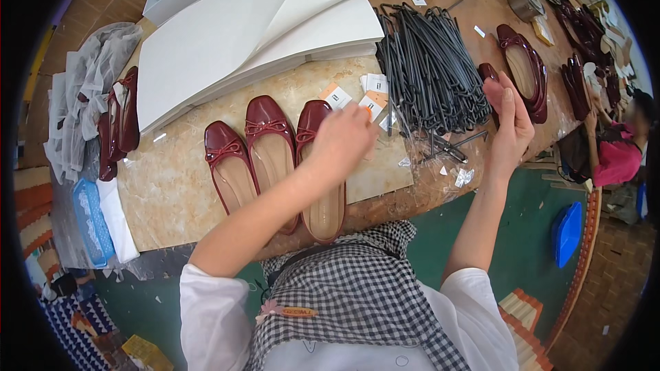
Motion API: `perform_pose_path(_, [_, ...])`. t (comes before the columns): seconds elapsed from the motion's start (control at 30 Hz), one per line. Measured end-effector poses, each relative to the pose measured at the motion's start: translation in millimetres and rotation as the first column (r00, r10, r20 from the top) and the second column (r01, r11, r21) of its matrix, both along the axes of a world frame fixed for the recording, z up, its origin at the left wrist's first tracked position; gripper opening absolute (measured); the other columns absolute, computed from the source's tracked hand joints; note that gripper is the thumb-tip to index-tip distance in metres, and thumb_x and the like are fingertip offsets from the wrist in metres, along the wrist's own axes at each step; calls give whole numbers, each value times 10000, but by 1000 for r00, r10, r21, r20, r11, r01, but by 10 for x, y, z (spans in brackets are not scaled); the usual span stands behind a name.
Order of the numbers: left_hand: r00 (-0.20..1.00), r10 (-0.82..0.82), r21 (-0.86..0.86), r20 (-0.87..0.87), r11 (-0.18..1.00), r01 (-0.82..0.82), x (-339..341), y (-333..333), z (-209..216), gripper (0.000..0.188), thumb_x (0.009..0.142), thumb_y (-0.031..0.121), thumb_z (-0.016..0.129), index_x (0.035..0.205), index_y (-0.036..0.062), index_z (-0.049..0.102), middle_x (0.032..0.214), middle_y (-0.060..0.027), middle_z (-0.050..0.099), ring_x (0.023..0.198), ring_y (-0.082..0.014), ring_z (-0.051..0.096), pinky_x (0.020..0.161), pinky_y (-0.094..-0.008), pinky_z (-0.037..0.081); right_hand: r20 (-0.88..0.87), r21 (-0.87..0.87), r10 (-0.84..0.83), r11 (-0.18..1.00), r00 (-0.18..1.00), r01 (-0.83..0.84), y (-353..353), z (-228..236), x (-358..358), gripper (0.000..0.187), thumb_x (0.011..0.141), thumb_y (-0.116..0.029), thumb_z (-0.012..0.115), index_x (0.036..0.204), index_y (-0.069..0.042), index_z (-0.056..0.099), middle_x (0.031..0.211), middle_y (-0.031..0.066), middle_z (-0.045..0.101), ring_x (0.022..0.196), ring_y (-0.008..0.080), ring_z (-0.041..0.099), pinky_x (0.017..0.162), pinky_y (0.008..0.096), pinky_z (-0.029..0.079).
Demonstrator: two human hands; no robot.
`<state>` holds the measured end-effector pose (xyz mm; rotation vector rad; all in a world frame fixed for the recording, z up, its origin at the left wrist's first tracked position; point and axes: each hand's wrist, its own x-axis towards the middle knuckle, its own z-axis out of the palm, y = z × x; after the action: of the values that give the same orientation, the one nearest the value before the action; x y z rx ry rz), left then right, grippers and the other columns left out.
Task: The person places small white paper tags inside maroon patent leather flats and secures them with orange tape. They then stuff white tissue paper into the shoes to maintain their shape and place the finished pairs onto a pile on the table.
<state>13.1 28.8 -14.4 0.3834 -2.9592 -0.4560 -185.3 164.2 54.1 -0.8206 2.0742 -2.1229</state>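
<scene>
Head camera view, looking down on a person at a worktable point(165, 199); three dark red flat shoes point(266, 121) lie side by side on its pale, marbled surface, toes pointing away from the wearer, the left forearm crossing over them; the left hand point(347, 141) is above the toe of the rightmost shoe, fingers bent down toward small orange-and-white tags point(337, 96), though whether it grips one cannot be told; the right hand point(514, 120) is raised at the table's right side, thumb and fingers drawn close, with a partly hidden dark red shoe point(487, 71) just behind the fingertips, and whether it grasps that shoe is unclear; as far as can be judged, the work is partway along: the three shoes are lined up, bows and pale insoles in place; their visible parts carry no tag and no filling, while several tags lie loose beyond them; the white paper stack point(254, 20) has one sheet curling up, and black hooked rods point(433, 69) sit heaped to its right; another pair of dark red flats point(524, 72) rests beyond the right hand, and more dark red shoes point(127, 113) stand at the left beside crumpled translucent wrapping point(96, 62).
</scene>
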Motion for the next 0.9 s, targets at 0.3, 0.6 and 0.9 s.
perform_pose_path(0.3, [993, -2, -164, -115, 986, -17, -10, -86, -66, 184, 739, 105, 661, 915, 112, 610, 842, -66, 562, 905, -224, 559, 771, -340, 416, 135, 280, 284, 908, 949, -312, 42, -122, 280, 375, 972, -48, 486, 1343, -36, 533, 714, -22, 564, 557, 16, 435, 493, 173, 381])
perform_pose_path(0.6, [954, 244, 489, -175, 862, -130, 336, -51, 271, 167, 787, 128, 698, 942, 71, 716, 725, -90, 635, 677, -223, 604, 627, -358, 484, 381, 446, 374, 727, 845, -523, 42, -339, 1040, 90, 876, -78, 666, 902, 8, 670, 795, 82, 728, 631, 82, 651, 528, 208, 488])
perform_pose_path(0.9, [912, 363, 589, -190, 785, -189, 528, 70, 320, 166, 792, 97, 688, 950, 53, 717, 748, -89, 659, 686, -194, 608, 637, -333, 495, 122, 547, 409, 733, 904, -405, -33, -348, 1222, 115, 797, -78, 713, 869, -1, 669, 746, 118, 712, 652, 180, 706, 610, 262, 553])
